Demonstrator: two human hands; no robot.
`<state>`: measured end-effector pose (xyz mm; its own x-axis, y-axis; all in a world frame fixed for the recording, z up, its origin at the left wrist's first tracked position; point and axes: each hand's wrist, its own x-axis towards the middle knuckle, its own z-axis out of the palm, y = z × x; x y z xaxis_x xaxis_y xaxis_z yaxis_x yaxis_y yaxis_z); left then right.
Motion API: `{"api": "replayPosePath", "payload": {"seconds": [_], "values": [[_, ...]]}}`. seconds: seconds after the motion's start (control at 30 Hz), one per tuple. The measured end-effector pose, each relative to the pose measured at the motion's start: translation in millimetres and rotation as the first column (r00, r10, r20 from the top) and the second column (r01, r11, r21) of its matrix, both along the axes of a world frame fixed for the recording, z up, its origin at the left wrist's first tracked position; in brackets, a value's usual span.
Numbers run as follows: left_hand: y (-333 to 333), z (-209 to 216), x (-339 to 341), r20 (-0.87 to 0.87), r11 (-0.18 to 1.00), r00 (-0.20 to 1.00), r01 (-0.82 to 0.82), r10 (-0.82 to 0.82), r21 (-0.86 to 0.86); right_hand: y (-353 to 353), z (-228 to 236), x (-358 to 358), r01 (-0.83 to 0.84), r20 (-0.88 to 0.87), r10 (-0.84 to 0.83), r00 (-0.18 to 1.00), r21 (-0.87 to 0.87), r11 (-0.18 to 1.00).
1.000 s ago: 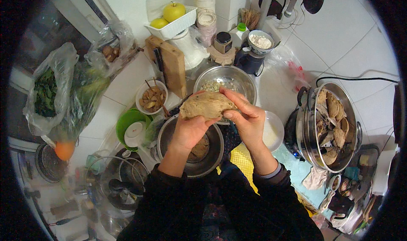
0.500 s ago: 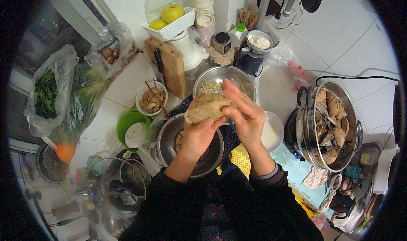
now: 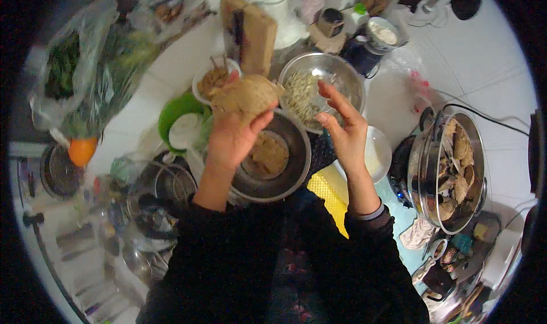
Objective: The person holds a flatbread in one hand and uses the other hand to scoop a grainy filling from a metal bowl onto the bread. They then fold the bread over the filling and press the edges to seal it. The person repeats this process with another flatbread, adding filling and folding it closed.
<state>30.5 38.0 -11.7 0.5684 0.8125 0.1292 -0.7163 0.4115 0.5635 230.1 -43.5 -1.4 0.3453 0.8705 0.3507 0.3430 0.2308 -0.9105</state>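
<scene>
My left hand (image 3: pixel 231 139) holds up a large, light-brown dough dumpling (image 3: pixel 246 98), its fingers beneath and around it. Apart from it, on the right, my right hand (image 3: pixel 348 131) is raised with fingers stretched and thumb spread, holding nothing. Below the left hand stands a steel bowl (image 3: pixel 303 170) containing a lump of brown dough (image 3: pixel 266 155). Beyond my hands, a second steel bowl (image 3: pixel 358 84) contains a pale chopped filling (image 3: pixel 301 93), partly hidden by the right hand. Similar brown dumplings (image 3: pixel 462 144) sit in a steel steamer (image 3: pixel 419 159) at the right.
A white bowl of brown pieces (image 3: pixel 212 80) with chopsticks and a green basin (image 3: pixel 171 114) stand on the left. Behind them are a wooden board (image 3: pixel 259 42) and a bowl of white powder (image 3: pixel 383 32). A white plate (image 3: pixel 380 153) lies right of my right hand.
My right hand has come off the dumpling and moved right, fingers spread. The left hand has carried the dumpling left and away from me. The whole view has shifted, uncovering the dough and filling.
</scene>
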Motion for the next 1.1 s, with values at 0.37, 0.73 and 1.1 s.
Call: {"api": "replayPosePath", "payload": {"seconds": [0.37, 0.73, 1.1], "values": [[-26, -48, -105, 0.103, 0.902, 0.972, -0.153, 0.210, -0.403, 21, -180, -68, -0.046, 0.469, 0.284, 0.836, -0.457, 0.888], [-46, -49, -130, 0.062, 0.913, 0.974, -0.181, 0.218, -0.366, 37, -227, -92, 0.097, 0.627, 0.257, 0.735, -0.473, 0.876], [-54, -13, -113, 0.088, 0.989, 0.993, -0.072, 0.084, -0.126, 11, -17, -105, -0.268, -0.433, 0.209, 0.877, -0.079, 0.960]]}}
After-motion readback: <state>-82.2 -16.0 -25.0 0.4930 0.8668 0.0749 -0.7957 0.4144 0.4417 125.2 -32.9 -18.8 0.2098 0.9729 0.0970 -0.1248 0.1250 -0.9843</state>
